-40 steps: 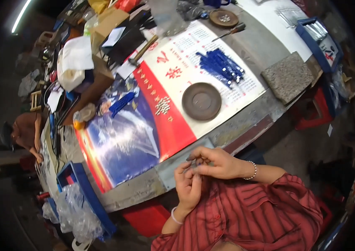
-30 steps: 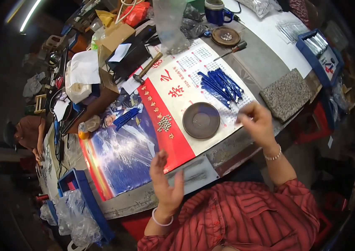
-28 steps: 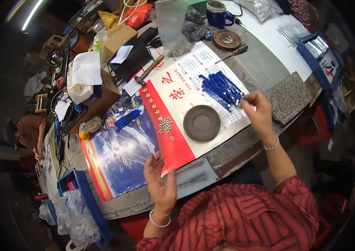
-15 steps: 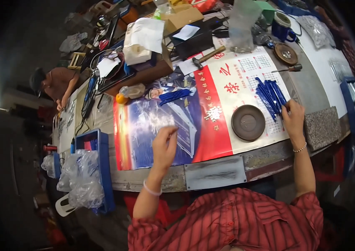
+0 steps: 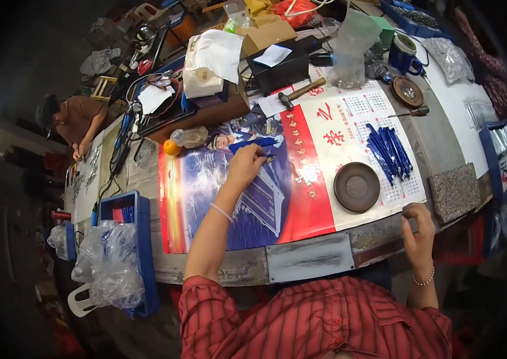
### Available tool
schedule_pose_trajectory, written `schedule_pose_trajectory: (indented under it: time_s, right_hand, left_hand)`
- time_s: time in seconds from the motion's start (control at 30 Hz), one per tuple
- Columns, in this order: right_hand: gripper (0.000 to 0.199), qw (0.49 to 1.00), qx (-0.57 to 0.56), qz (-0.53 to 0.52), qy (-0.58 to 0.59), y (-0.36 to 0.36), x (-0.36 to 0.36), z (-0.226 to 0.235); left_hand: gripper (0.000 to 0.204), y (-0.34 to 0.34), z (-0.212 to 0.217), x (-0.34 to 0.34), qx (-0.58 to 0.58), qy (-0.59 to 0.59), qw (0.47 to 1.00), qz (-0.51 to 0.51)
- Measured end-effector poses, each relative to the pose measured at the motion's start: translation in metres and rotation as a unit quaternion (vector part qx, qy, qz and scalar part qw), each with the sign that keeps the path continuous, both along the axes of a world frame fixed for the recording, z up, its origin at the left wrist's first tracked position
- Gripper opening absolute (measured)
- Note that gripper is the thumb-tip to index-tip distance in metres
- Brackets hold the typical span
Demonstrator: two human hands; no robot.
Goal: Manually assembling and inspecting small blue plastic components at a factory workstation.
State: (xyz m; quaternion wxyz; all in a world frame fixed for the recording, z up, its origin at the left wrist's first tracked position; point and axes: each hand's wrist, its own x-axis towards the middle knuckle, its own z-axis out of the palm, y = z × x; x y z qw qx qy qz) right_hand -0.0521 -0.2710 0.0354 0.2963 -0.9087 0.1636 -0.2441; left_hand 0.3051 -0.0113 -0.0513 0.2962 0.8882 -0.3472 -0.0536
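My left hand reaches over the poster to a small pile of slender blue pieces. Its fingers are bent together at the pile's near edge; what lies between the fingertips is hidden. My right hand hovers by the table's front edge, fingers loosely curled and thumb apart, with nothing visible in it. Beyond it, a larger bunch of slender blue pieces lies on the calendar part of the poster. Between the hands sits a round brown dish. Small whitish bits are heaped on the red band.
A hammer, a screwdriver and a stone slab lie on the table. An orange sits by a box. Blue bins flank the table. Another person works at the far left.
My left hand has moved up and forward to the small blue pile. My right hand has drawn back from the larger blue bunch toward the table edge.
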Motion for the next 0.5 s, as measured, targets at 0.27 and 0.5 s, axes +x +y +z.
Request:
schedule_pose_trajectory:
  time_s: [0.27,0.5]
  right_hand:
    - [0.014,0.992,-0.039,0.118,0.032,0.003,0.063,-0.024]
    - [0.015,0.967,-0.107,0.187,0.139,0.000,0.104,-0.050]
  left_hand:
    - [0.008,0.039,0.009,-0.044,-0.102,-0.073,0.991,0.037]
    - [0.012,0.058,0.076,-0.167,-0.354,0.191,0.909,0.113]
